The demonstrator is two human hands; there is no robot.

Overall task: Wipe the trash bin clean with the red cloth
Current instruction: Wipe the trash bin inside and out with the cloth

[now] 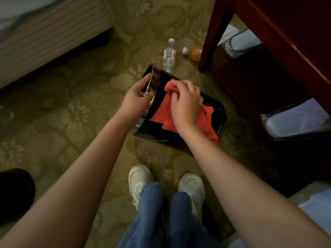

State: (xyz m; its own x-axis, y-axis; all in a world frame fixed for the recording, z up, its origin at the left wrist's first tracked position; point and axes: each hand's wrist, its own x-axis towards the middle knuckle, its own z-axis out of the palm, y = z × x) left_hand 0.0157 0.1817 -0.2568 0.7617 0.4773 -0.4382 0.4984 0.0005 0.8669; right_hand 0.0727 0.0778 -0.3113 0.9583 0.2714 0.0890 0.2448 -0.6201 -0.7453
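Note:
A black trash bin with a shiny metal rim lies tipped on its side on the carpet, its open end pointing left. My left hand grips that rim at the opening. The red cloth is spread over the bin's upper side. My right hand rests on top of the cloth with fingers curled, bunching and gripping its upper part against the bin.
A clear water bottle and an orange-capped drink bottle lie on the carpet just behind the bin. A dark red wooden desk stands at right with lined bins beneath. A striped bed base is upper left. My white shoes are below.

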